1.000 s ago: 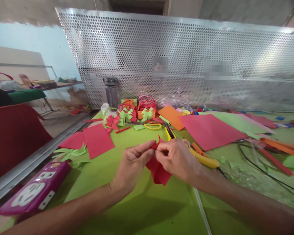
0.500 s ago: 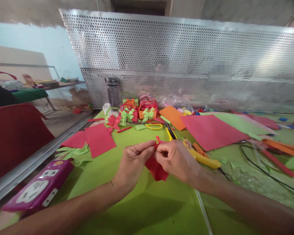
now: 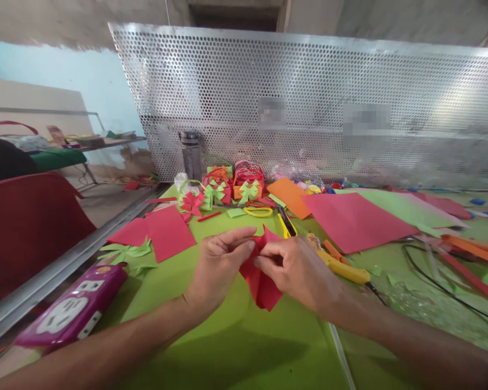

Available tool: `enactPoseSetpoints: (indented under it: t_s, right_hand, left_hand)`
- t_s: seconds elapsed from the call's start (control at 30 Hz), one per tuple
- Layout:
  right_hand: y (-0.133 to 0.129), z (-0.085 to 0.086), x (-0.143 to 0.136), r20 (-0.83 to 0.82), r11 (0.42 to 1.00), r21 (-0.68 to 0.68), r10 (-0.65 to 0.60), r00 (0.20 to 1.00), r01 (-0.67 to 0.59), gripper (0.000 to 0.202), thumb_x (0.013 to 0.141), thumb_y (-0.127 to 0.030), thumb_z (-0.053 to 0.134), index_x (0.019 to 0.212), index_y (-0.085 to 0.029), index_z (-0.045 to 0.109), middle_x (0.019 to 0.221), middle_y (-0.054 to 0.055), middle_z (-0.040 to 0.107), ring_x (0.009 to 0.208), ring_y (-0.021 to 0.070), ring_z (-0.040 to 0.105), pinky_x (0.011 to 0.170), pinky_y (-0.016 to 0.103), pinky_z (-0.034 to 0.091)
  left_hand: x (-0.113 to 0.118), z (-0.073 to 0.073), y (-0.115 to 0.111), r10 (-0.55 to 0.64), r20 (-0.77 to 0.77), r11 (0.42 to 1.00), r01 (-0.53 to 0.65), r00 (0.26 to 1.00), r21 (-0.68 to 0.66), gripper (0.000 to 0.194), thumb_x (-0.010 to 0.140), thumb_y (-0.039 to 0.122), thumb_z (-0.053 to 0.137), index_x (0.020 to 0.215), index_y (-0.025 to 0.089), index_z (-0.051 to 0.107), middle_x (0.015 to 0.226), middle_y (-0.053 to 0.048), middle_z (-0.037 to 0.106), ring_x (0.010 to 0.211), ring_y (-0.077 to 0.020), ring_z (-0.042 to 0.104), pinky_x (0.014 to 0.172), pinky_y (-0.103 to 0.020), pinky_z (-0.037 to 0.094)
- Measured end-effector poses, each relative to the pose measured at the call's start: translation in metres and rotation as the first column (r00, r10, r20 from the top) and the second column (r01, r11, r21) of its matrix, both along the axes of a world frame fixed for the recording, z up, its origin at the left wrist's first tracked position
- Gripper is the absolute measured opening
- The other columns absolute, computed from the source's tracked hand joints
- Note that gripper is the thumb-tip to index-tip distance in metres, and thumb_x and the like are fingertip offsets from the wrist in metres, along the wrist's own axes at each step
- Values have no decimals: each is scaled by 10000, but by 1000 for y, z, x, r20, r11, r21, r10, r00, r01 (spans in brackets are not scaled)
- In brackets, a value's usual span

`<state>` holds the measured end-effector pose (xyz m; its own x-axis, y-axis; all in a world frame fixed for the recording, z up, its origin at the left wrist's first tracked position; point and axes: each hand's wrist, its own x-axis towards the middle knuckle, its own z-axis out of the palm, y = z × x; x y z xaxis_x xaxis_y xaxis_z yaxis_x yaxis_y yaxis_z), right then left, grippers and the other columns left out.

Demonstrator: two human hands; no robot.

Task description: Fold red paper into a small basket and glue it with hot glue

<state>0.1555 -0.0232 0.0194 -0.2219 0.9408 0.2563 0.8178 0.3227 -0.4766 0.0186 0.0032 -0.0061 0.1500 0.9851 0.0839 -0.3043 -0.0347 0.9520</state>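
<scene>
A folded red paper piece (image 3: 264, 287) hangs between my two hands above the green tabletop (image 3: 228, 352). My left hand (image 3: 222, 265) pinches its upper left side between thumb and fingers. On its right side, my right hand (image 3: 290, 265) grips the paper with curled fingers. One pointed red corner sticks up between the hands. Just beyond my right hand lie yellow-handled scissors (image 3: 287, 222), and a yellow glue gun (image 3: 344, 266) rests beside that wrist.
Small paper bags with bows (image 3: 248, 189) and a dark bottle (image 3: 190, 154) stand at the back. Red sheets (image 3: 168, 233) lie left, above a purple power strip (image 3: 75, 309). A large red sheet (image 3: 355, 219) and a black cable (image 3: 435, 279) lie right.
More of the red paper shows between my hands, and it hangs slightly lower. My left fingers have lifted a little off its top. The whole view has shifted slightly.
</scene>
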Motion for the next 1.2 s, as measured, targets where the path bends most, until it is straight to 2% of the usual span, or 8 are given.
enactPoseSetpoints:
  t_s: [0.17,0.27,0.37,0.5,0.67,0.87,1.07,1.2]
  right_hand:
    - [-5,9,9,-50,991,132,36,998,-29,233,784,-268,533,569,-179,537,489,-44,477,463,81,400,475,226,308]
    - [-2,17,18,-120,927,372,92,989,-42,136,791,-241,554,902,-181,604,884,33,646,829,153,575,737,265,430]
    - [7,20,23,-110,928,351,176,978,-127,378,778,-173,554,1154,-180,514,1177,71,575,1110,190,495,934,331,376]
    - [17,15,23,-196,980,135,173,965,-148,321,745,-130,566,1060,-187,577,944,30,659,890,156,593,811,296,450]
    - [16,10,21,-267,987,121,132,955,-102,222,744,-144,561,959,-187,594,756,-14,617,720,126,572,700,270,444]
    - [14,11,22,-267,986,128,134,954,-103,201,746,-140,539,938,-186,577,744,-12,602,715,127,559,691,276,431]
    - [10,14,16,-291,990,0,137,947,-144,197,691,-142,589,884,-181,589,895,19,653,844,152,582,762,287,432]
    - [8,13,10,-219,995,29,103,970,-100,44,714,-141,556,734,-179,567,745,-10,635,708,131,565,669,254,414]
  left_hand:
    - [-4,6,3,41,-55,997,-38,998,66,265,636,149,704,899,160,675,670,10,710,548,-78,602,498,-146,457]
    - [-5,9,2,21,-34,997,-18,999,74,286,637,157,705,919,156,659,651,10,708,546,-86,608,500,-152,462]
    - [-5,10,0,-23,-31,997,26,999,75,299,635,151,706,929,150,650,681,-4,718,579,-101,629,534,-168,486]
    - [-3,12,-2,-48,-69,995,53,996,80,263,620,123,703,880,137,659,678,-18,718,621,-117,647,554,-169,491]
    - [-1,11,0,-41,-99,998,46,994,43,265,605,117,697,864,123,644,635,-11,695,552,-102,607,499,-173,461]
    - [-1,9,2,-85,-89,996,89,992,31,332,586,110,697,909,124,621,679,-4,670,556,-94,585,505,-182,443]
    - [-1,12,0,-86,-162,992,100,983,77,355,597,115,688,936,123,581,673,-10,664,579,-112,588,526,-194,444]
    - [0,12,-3,-45,-259,980,93,965,175,340,621,106,668,948,124,579,653,-10,660,579,-111,577,527,-191,433]
